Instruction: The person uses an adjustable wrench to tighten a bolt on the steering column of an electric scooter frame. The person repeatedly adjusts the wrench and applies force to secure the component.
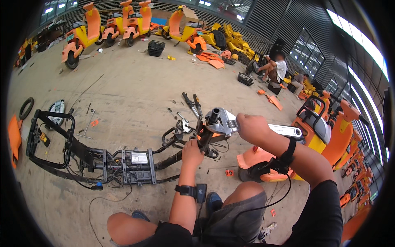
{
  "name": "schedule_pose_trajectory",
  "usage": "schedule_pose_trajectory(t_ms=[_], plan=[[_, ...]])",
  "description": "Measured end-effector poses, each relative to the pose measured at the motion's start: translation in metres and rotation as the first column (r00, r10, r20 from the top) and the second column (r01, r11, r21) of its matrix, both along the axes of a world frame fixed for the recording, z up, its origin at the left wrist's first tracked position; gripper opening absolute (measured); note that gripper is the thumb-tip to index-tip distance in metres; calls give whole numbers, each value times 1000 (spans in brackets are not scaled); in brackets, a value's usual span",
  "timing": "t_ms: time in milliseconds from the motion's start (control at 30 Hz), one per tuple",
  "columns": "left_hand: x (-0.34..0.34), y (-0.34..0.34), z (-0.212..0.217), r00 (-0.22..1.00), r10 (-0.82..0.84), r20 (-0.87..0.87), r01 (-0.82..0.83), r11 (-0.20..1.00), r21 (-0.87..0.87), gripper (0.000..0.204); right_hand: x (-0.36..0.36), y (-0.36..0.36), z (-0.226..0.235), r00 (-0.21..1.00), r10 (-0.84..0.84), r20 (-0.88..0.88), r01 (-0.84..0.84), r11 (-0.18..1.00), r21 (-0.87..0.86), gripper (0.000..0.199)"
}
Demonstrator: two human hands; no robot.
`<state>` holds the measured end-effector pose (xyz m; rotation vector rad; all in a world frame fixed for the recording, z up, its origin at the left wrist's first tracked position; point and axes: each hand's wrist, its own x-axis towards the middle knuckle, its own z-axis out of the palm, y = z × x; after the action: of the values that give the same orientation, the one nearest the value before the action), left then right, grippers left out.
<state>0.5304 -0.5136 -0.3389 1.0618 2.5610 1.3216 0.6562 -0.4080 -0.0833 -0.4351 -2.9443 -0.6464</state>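
Observation:
In front of me lies a bare black scooter frame [108, 165] on the concrete floor, with cables and a crossbar section in its middle. My right hand [253, 128] is closed around a large silver adjustable wrench [282, 130]. Its jaws sit around the dark steering tube [213, 116] at the front end of the frame; the handle points right. My left hand [192, 154] is closed on the frame's neck just below the wrench, and its fingertips are partly hidden there. Behind the tube rest two black handlebar grips [192, 105].
Loose tools and small parts [89, 122] lie beyond the frame. An orange scooter [263, 164] stands close at my right, with more behind it. Far off are a black crate [156, 48], parked scooters [87, 31], yellow panels [234, 39] and a seated person [279, 69].

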Motion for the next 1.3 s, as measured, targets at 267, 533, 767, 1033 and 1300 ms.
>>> schedule_pose_trajectory(t_ms=[267, 533, 767, 1033, 1300], plan=[[115, 15, 138, 539, -805, 248, 478, 535, 697, 52, 4, -2, 2, 996, -88, 23, 90, 984, -154, 31], [137, 68, 167, 370, -875, 312, 261, 421, 869, 43, 6, -17, 15, 991, -90, 100, 116, 948, -296, 41], [142, 80, 168, 132, -905, 405, -184, 379, 907, 40, 28, -126, 38, 971, 201, 132, -233, 921, 312, 57], [141, 84, 151, -101, -942, 320, -137, 332, 933, 45, 55, -236, 58, 981, 135, 140, -33, 826, -563, 45], [145, 75, 157, -79, -938, 338, -146, 346, 927, 46, 59, -224, 61, 989, 68, 134, 56, 656, -753, 37]])
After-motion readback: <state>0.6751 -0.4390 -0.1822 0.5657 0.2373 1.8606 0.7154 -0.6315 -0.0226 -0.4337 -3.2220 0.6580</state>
